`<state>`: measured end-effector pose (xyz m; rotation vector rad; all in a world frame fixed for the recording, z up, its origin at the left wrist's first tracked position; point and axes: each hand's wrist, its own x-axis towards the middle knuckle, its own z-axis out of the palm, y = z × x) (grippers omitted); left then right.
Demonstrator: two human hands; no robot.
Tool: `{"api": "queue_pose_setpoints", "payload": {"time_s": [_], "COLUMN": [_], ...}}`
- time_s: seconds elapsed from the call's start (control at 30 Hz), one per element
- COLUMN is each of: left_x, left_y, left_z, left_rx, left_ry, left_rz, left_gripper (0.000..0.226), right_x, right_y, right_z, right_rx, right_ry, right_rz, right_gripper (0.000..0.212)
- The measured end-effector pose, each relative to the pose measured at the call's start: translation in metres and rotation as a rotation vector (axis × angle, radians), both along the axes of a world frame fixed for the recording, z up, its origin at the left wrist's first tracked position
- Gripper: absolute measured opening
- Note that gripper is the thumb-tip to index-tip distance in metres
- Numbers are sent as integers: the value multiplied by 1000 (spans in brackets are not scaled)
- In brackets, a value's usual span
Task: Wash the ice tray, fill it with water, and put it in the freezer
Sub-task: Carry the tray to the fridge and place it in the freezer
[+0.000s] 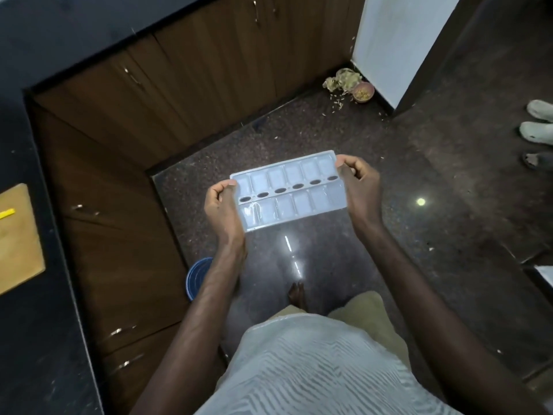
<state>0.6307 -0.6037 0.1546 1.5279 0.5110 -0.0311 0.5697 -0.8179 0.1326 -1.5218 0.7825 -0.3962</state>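
Note:
I hold a pale blue-white plastic ice tray (288, 190) level in front of me, above the dark floor. It has two rows of several rectangular cells and a line of oval holes down the middle. Some cells near the left end glisten as if wet. My left hand (223, 205) grips the tray's left end with curled fingers. My right hand (357, 182) pinches the right end, thumb on top. A white appliance side, perhaps the fridge (398, 40), stands at the upper right.
Brown wooden cabinets (167, 94) under a dark L-shaped counter (27, 295) run along the left and back. A blue bucket (196, 278) sits by the cabinet. A small bowl and dry leaves (353, 85) lie near the white appliance. Sandals (538, 130) sit at the right.

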Motion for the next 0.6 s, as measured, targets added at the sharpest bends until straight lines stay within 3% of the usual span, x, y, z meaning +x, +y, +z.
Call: {"api": "queue_pose_setpoints", "payload": {"time_s": [0.3, 0.6], "left_x": [60, 95], "left_y": [-116, -299], "left_z": [11, 29], "left_rx": [4, -1], "left_ry": [36, 67], "left_rz": [66, 191], "left_gripper": [9, 17], "right_x": [70, 126], "right_y": [-111, -292], "right_z": [6, 21], "right_rx": [-40, -114], "right_ry": [-26, -28], "right_rz": [34, 125], "right_gripper": [16, 18]}}
